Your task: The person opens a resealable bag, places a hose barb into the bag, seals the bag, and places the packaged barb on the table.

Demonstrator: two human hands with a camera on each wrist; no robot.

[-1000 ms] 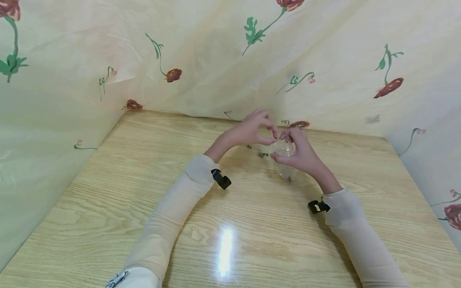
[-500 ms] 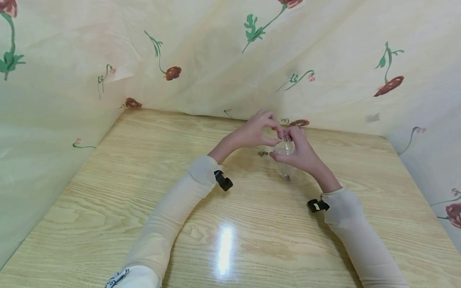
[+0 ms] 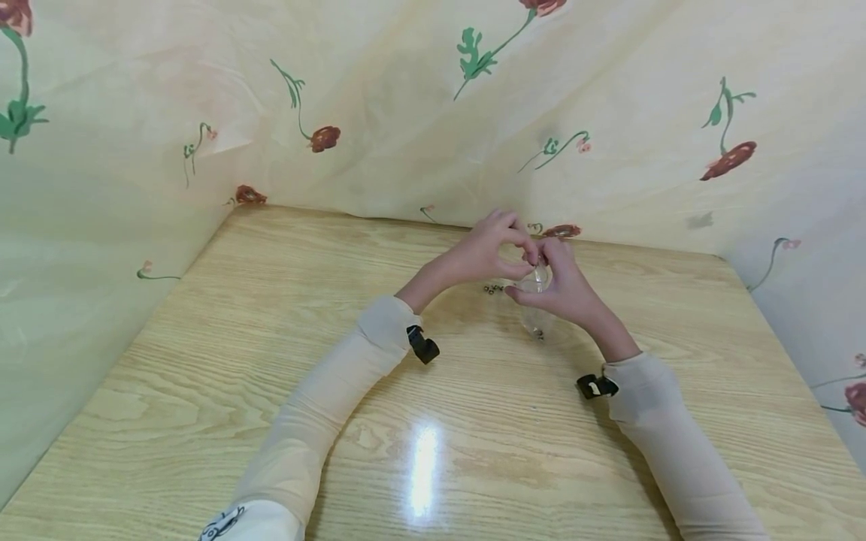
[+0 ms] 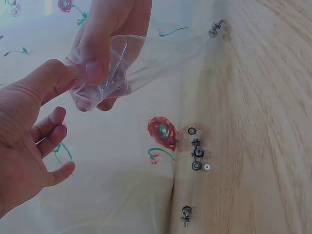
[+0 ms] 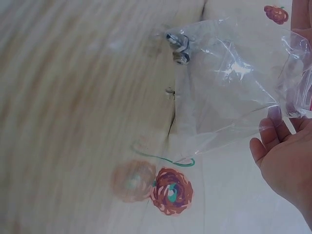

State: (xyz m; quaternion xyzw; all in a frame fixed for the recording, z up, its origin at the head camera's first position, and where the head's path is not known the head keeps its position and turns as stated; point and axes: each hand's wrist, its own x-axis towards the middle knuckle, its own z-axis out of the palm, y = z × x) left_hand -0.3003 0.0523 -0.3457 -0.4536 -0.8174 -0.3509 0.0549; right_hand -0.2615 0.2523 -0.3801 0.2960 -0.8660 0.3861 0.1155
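A clear zip bag (image 3: 531,319) hangs from both hands near the back of the table, with a red strip along its mouth. Small metal bolts with nuts (image 5: 179,48) lie in its bottom corner. My right hand (image 3: 568,285) grips the gathered upper part of the bag. My left hand (image 3: 482,252) pinches at the bag's mouth with thumb and forefinger; its other fingers are loosely bent in the left wrist view. The tips of the pinching fingers are partly hidden by the plastic and the other hand.
Several small metal nuts and rings (image 4: 197,153) lie loose on the wooden table (image 3: 325,361), left of the bag. A separate small bolt (image 4: 185,214) lies apart from them. A flowered cloth (image 3: 406,113) rises behind the table and along its sides.
My left hand has moved a little to the right along the bag's mouth, closer to the right hand's fingers. The right hand and the bag have hardly moved.
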